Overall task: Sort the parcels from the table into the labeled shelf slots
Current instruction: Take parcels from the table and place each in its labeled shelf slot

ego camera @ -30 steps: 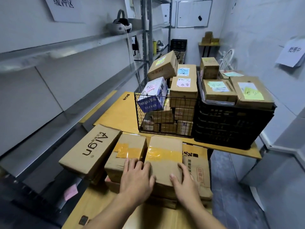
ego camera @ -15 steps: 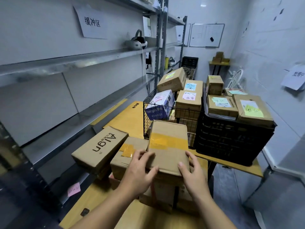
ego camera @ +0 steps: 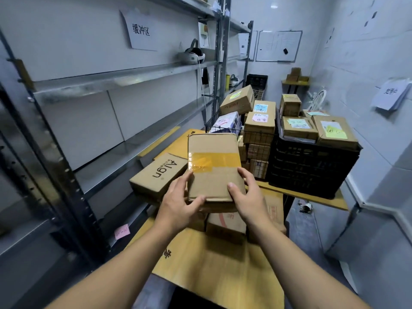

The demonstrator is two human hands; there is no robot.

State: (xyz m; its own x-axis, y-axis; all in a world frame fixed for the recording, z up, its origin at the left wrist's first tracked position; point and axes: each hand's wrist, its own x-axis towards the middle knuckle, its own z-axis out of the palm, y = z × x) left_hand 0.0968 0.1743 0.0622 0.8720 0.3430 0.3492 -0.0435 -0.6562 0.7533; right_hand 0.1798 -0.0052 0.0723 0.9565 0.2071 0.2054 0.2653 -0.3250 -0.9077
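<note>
I hold a brown cardboard parcel (ego camera: 213,166) with a band of yellow tape, lifted above the pile at the centre of the view. My left hand (ego camera: 178,201) grips its near left corner and my right hand (ego camera: 246,197) grips its near right corner. Beneath it more cardboard parcels (ego camera: 225,224) lie on the yellow table (ego camera: 200,268), among them a box printed "Aign" (ego camera: 156,175) to the left. The metal shelf (ego camera: 124,79) runs along the left wall with a paper label (ego camera: 141,32) above it.
A wire basket (ego camera: 256,139) and a black crate (ego camera: 312,168), both heaped with labelled parcels, stand at the table's far end. A headset (ego camera: 192,55) rests on the upper shelf. A pink note (ego camera: 122,231) sticks to the lower shelf edge. The wall is close on the right.
Both hands took hold of the taped parcel on the pile and raised it off the other parcels. My view has tilted up toward the shelf.
</note>
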